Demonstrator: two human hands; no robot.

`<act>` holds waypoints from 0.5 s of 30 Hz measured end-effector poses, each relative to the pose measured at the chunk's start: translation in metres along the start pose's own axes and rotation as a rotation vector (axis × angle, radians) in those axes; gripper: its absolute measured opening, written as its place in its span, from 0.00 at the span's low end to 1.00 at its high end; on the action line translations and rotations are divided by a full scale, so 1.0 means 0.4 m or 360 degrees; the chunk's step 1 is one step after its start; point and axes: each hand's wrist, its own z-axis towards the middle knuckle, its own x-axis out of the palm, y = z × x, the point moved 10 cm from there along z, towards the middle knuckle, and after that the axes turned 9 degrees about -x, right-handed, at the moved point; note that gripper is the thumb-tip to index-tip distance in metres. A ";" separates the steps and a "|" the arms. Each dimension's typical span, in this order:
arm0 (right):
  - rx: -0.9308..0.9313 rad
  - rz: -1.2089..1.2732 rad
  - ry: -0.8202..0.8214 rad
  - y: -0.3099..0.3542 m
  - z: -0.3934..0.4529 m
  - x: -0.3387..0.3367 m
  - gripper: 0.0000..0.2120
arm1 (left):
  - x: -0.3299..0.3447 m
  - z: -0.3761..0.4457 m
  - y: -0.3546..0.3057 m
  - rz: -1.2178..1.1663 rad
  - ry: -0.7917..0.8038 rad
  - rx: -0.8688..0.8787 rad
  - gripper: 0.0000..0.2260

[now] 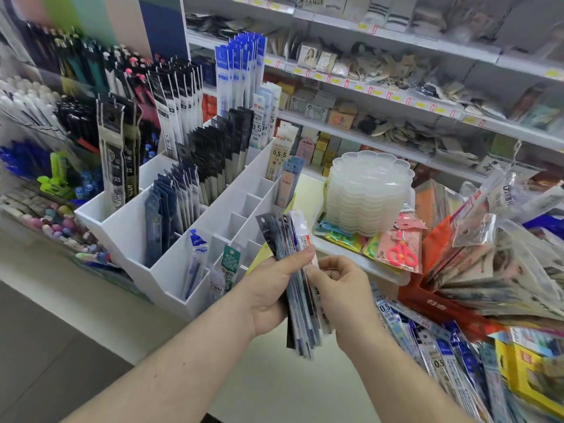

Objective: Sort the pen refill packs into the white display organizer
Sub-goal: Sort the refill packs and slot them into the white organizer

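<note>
Shop shelves crowd behind your pale surface (274, 386). You fan the refill packs (300, 288) upright so labels show: your left hand (268, 296) grips the bundle, your right hand (341, 288) pinches one pack's edge, both just beside the white display organizer (171, 270), whose front slots are mostly bare.

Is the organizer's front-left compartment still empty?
No: the white display organizer already has a row of dark blue refill packs standing in that compartment.
</note>
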 end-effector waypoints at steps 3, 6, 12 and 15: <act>0.0006 0.0019 -0.0071 -0.002 0.002 -0.014 0.05 | 0.024 0.000 0.016 -0.0060 0.0205 -0.0133 0.18; -0.0050 0.0018 -0.0095 0.003 0.002 -0.019 0.02 | 0.025 0.009 0.016 -0.0144 0.0236 -0.0130 0.23; -0.0282 -0.0060 0.0309 0.035 -0.030 0.041 0.12 | -0.033 0.029 -0.010 0.0011 -0.0204 0.0132 0.10; -0.0336 -0.0401 0.0528 0.036 -0.046 0.060 0.17 | -0.038 0.024 -0.013 -0.0012 -0.0233 0.0188 0.09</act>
